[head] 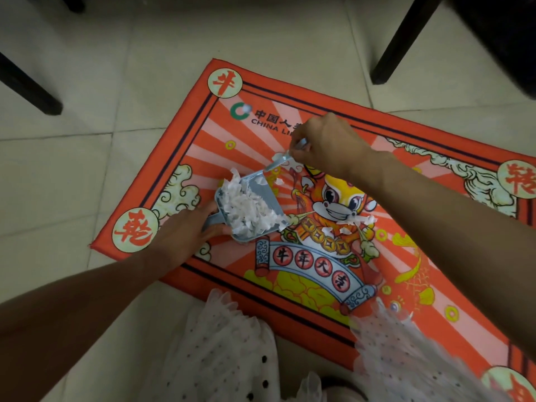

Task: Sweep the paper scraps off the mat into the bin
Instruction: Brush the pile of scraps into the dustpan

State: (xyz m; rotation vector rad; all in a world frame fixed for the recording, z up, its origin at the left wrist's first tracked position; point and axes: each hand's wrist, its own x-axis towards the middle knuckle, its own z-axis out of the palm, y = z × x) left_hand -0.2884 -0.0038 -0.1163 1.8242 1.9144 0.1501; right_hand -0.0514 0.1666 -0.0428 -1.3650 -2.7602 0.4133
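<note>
A red printed mat [290, 288] lies on the tiled floor. On it rests a small pale blue dustpan [262, 195] heaped with white paper scraps [249, 208]. My left hand [185, 233] grips the dustpan's handle at its lower left. My right hand [324, 143] holds a small pale blue brush [282, 159] by its handle, with its head at the pan's upper edge. A few loose scraps [362, 220] lie on the mat to the right of the pan, and one scrap [246, 108] sits near the mat's top left. No bin is in view.
Dark furniture legs stand on the floor at the far left [32, 91] and at the upper right [403, 42]. A white dotted skirt [232, 343] covers the mat's near edge. Beige floor tiles [87, 169] surround the mat.
</note>
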